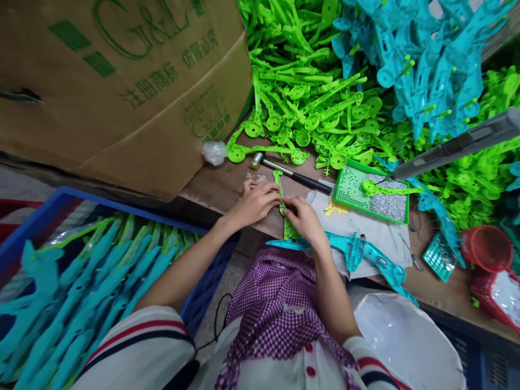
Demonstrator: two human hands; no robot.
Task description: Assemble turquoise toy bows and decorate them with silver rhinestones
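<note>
My left hand (257, 201) and my right hand (305, 221) meet over a green plastic part (285, 212) lying on the wooden bench (219, 184). Both sets of fingers are curled and pinch the part near its middle. A teal plastic piece (357, 253) lies just right of my right hand, on a white sheet (382, 230). A small hammer (293, 174) with a black handle rests just beyond my hands.
A big cardboard box (122, 81) stands at the left. Piles of green parts (309, 103) and teal parts (422, 65) fill the back. A green tray of small metal bits (376, 194), a grey tool (459, 145), a red cup (487, 248) and a blue crate of assembled pieces (81, 292) are around.
</note>
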